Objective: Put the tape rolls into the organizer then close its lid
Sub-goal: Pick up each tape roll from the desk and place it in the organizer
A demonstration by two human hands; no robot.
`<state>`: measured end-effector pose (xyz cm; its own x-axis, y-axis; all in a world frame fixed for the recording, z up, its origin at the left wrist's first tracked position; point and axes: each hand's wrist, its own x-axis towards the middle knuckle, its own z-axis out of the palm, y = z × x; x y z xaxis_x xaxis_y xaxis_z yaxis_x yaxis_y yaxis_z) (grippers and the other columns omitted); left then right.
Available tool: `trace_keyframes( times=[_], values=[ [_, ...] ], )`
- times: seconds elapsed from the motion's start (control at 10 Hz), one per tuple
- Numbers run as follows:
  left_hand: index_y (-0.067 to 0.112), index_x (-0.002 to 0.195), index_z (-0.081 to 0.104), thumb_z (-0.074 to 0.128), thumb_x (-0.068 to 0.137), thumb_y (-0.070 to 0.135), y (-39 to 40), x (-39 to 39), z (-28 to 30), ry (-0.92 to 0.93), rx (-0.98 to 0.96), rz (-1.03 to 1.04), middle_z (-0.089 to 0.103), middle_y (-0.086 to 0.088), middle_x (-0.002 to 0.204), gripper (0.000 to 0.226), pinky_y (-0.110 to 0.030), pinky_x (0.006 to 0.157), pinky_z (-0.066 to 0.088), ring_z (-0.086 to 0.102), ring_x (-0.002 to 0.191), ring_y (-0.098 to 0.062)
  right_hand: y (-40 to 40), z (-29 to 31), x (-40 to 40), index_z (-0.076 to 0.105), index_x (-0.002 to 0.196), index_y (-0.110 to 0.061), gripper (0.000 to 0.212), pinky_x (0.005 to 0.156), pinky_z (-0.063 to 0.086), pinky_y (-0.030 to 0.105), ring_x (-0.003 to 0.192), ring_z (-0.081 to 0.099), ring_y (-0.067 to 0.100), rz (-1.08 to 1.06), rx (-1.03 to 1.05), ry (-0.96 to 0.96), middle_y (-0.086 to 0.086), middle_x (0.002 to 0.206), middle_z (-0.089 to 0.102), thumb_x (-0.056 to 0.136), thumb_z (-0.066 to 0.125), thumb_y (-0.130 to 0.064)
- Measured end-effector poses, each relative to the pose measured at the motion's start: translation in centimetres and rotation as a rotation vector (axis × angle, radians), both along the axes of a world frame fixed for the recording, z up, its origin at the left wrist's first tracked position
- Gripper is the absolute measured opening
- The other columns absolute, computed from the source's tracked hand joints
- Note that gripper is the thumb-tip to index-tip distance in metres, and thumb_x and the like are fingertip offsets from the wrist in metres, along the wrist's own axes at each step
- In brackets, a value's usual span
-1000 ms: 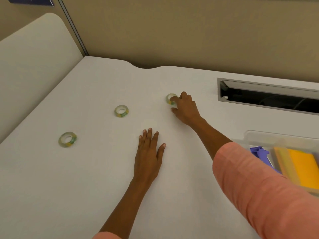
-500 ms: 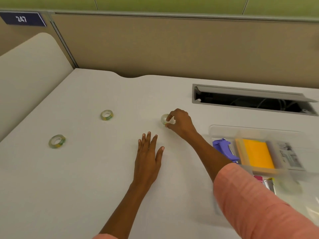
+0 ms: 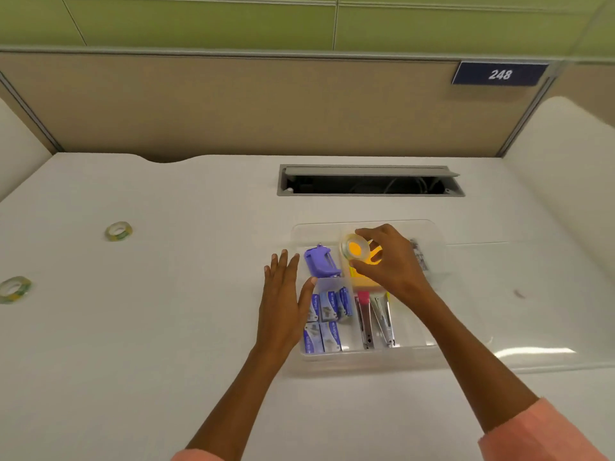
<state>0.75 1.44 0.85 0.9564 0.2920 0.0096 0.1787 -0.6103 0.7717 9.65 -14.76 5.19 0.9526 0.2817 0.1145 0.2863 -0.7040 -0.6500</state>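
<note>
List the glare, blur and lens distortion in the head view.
Head view: a bright glare streak lies on the clear lid to the right of the organizer. The tape roll in the right hand looks soft, as do the two tape rolls on the desk. Wide-angle distortion bends the desk edges and partition rail. Lighting is even, with faint shadows.

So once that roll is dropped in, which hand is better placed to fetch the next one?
Probably the left hand. It is free, resting flat beside the organizer, on the side where the two remaining tape rolls lie. The right hand holds a roll over the organizer.
</note>
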Motion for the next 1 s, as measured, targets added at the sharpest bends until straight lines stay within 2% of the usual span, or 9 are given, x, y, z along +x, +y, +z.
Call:
trace_keyframes(
  times=[0.1, 0.2, 0.3, 0.4, 0.7, 1.0],
  values=[
    [0.023, 0.141, 0.014, 0.039, 0.091, 0.036, -1.6, -0.2, -0.4, 0.011, -0.004, -0.025, 0.005, 0.0, 0.156, 0.058, -0.039, 0.116, 0.011, -0.003, 0.144, -0.019, -3.9, 0.2, -1.2, 0.058, 0.118, -0.012, 0.055, 0.081, 0.055, 0.038, 0.087, 0.054, 0.017, -0.039, -0.009, 0.032, 0.014, 0.115, 0.058, 0.067, 0.079, -0.016],
    [0.022, 0.142, 0.01, 0.039, 0.091, 0.035, -3.1, -0.5, -1.4, 0.028, -0.013, -0.032, 0.006, -0.003, 0.156, 0.06, -0.039, 0.116, 0.011, -0.002, 0.144, -0.022, -8.5, -0.3, -3.0, 0.06, 0.114, -0.01, 0.054, 0.079, 0.054, 0.034, 0.083, 0.057, 0.02, -0.068, -0.049, 0.094, 0.015, 0.112, 0.058, 0.064, 0.08, -0.011],
    [0.02, 0.143, 0.008, 0.038, 0.091, 0.036, -3.4, -0.5, -2.0, 0.035, 0.014, -0.007, 0.007, -0.005, 0.156, 0.062, -0.039, 0.115, 0.013, 0.0, 0.144, -0.023, -10.3, -1.3, -3.8, 0.059, 0.115, -0.01, 0.057, 0.08, 0.052, 0.035, 0.086, 0.06, 0.026, -0.105, -0.134, 0.141, 0.015, 0.112, 0.058, 0.063, 0.081, -0.014],
    [0.017, 0.143, 0.008, 0.039, 0.091, 0.036, -3.5, -0.6, -2.2, 0.04, 0.058, 0.005, 0.009, -0.007, 0.156, 0.063, -0.038, 0.115, 0.013, 0.003, 0.144, -0.024, -11.6, -2.6, -4.6, 0.059, 0.114, -0.009, 0.056, 0.076, 0.041, 0.028, 0.096, 0.06, 0.031, -0.176, -0.213, 0.217, 0.016, 0.111, 0.059, 0.064, 0.081, -0.018],
    [0.015, 0.143, 0.01, 0.04, 0.091, 0.036, -3.7, -0.6, -2.1, 0.056, 0.101, 0.015, 0.01, -0.008, 0.156, 0.063, -0.038, 0.115, 0.015, 0.006, 0.144, -0.024, -11.2, -3.3, -4.7, 0.061, 0.105, -0.001, 0.051, 0.072, 0.036, 0.027, 0.101, 0.059, 0.033, -0.173, -0.269, 0.419, 0.018, 0.107, 0.065, 0.062, 0.082, -0.018],
    [0.016, 0.143, 0.008, 0.04, 0.091, 0.036, -3.7, -0.5, -2.2, 0.074, 0.092, 0.008, 0.009, -0.008, 0.156, 0.064, -0.04, 0.115, 0.014, 0.005, 0.144, -0.024, -10.8, -3.1, -4.5, 0.062, 0.107, -0.001, 0.051, 0.072, 0.037, 0.026, 0.102, 0.06, 0.034, -0.186, -0.307, 0.47, 0.02, 0.11, 0.065, 0.063, 0.082, -0.016]
  ],
)
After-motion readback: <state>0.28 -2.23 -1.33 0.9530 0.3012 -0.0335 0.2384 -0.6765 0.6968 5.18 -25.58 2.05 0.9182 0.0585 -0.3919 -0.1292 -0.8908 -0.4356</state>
